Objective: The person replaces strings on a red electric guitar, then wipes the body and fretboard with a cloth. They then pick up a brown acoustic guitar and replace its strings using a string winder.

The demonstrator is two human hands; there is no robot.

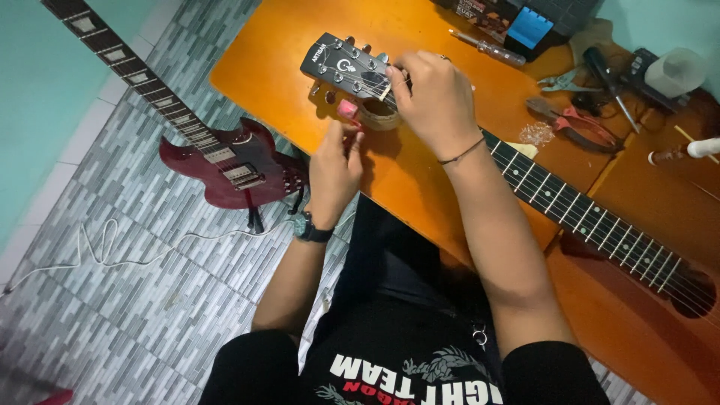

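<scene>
Guitar headstock (346, 66) lies on the orange counter (270, 60), propped on a roll of tape (381, 112), its neck (585, 217) running long-axis down toward the right. Right hand (435, 97) rests closed over the near end of the headstock at the strings, fingers curled on it. Left hand (334, 169) sits just below, its grip pinched shut on a small pink winder (348, 109) beside the tuners. A red electric guitar (232, 169) lies on the floor.
</scene>
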